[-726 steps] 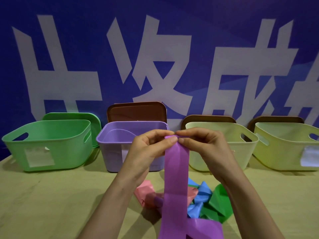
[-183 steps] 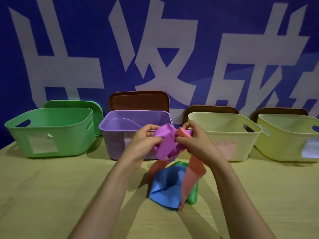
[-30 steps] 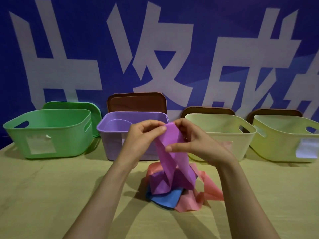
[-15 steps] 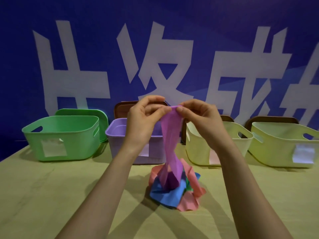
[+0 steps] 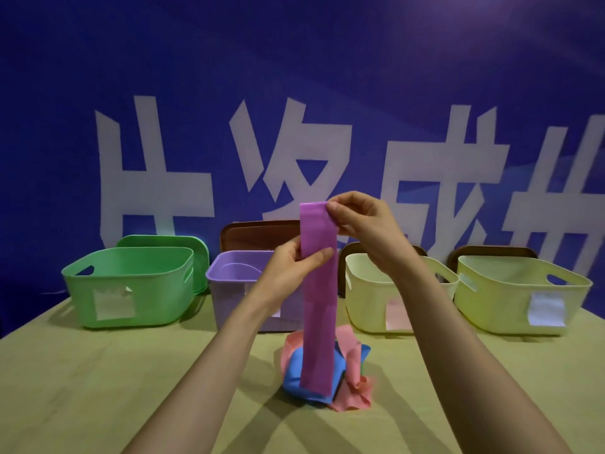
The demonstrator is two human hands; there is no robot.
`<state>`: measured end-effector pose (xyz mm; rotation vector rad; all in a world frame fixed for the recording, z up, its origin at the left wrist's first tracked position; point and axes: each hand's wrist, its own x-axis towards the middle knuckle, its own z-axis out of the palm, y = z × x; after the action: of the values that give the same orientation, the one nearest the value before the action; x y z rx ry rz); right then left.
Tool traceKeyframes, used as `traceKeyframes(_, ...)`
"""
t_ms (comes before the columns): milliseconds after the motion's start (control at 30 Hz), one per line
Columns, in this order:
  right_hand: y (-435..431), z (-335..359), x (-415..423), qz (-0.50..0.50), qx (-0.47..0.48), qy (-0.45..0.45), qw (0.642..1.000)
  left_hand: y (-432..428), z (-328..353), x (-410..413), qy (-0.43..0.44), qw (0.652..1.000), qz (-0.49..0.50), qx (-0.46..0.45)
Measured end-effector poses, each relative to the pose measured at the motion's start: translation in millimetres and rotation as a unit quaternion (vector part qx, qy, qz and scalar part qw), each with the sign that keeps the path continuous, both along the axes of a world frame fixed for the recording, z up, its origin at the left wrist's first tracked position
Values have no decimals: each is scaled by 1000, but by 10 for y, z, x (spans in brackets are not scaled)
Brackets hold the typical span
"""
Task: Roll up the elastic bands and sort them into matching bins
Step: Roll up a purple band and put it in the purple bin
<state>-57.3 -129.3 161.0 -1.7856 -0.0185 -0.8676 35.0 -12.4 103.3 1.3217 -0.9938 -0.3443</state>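
- Green bin (image 5: 157, 290), far left on the desk (image 5: 98, 371). Paper label on its front, green lid (image 5: 163, 240) leaned behind it.
- Purple bin (image 5: 235, 290) next, with a brown lid (image 5: 258, 234) propped at its back. By colour I take this as the band's destination. It sits straight behind the work, which should make for a short drop.
- Left grip (image 5: 291, 267): thumb and fingers pinch the strip's left edge a little below the top. I read this as the steadying hand, keeping the strip flat and untwisted.
- Purple band (image 5: 319, 306): held up in the air in front of the purple bin, hanging straight down at full length. It is thin, smooth and even in width, and not rolled at all yet. Its lower end hangs in front of the heap, and I cannot tell whether it touches.
- Right grip (image 5: 363, 221): pinches the top right corner, higher than the left, and carries the weight. I judge the roll will start from this end.
- Heap under the strip: a blue band (image 5: 294, 371) and a pink band (image 5: 352, 385), crumpled together mid-desk within reach of both hands.
- Cream bin (image 5: 370, 299), then the yellow-green bin (image 5: 497, 299) on the far right. Both are labelled, with dark lids behind them.
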Motion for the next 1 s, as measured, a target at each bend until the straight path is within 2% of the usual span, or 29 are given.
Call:
traceKeyframes(133, 47, 37, -41, -20, -1, -31, 999, -15, -80, -21, 46, 998, -35, -7)
traceKeyframes(233, 33, 167, -84, -50, 52, -97, 993, -58, -406, -31, 24, 998, -26, 58)
traceKeyframes(333, -41, 289, -142, -76, 79, -138, 984, -56, -809, -43, 58, 993, -31, 103)
traceKeyframes(400, -68, 270, -159, -80, 66, -115, 988, -35, -933, -23, 75, 990, -31, 117)
traceKeyframes(500, -38, 134, -163, -54, 56, -62, 995, 1, -831, -9, 6, 989, -61, 138)
traceKeyframes(633, 46, -31, -201, -34, 43, -30, 998, 72, -370, -66, 2, 1000, 3, -13)
traceKeyframes(700, 100, -67, -252, -36, 39, -37, 998, 151, -166, -141, -29, 999, 9, -40)
traceKeyframes(767, 156, -50, -330, -43, 35, -51, 997, 262, -32, -251, -49, 998, -30, -35)
traceKeyframes(900, 198, 12, -470, -37, 16, -56, 998, 461, 88, -406, -4, 992, -124, -12)
traceKeyframes(1000, 131, -156, -423, -24, 7, 1, 1000, 500, -16, -310, -7, 988, -135, 71)
